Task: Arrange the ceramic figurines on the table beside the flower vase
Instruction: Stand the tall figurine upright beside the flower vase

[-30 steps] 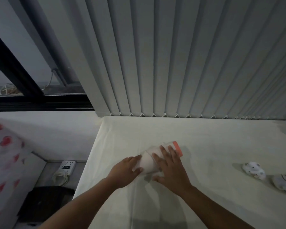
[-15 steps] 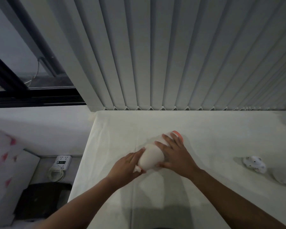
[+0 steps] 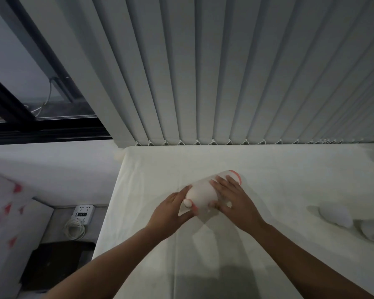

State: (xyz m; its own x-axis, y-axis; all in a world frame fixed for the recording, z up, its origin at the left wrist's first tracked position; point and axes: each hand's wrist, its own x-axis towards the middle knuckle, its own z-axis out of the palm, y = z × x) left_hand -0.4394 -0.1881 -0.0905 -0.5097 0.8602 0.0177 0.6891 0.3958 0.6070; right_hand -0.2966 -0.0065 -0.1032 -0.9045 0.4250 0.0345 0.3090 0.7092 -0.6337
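White vase [image 3: 205, 194], two hands, two figurines [image 3: 336, 216].

White-clothed table [image 3: 268, 266] w/ tilted vase [image 3: 205, 190], two figurines [image 3: 335, 215] (blurred) at right.

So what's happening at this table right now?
A person has both hands on a white figurine with an orange end, which is tilted over on the cloth-covered table. The left hand cups its lower end; the right hand lies over its side. Two more white figurines wait at the right, blurred.
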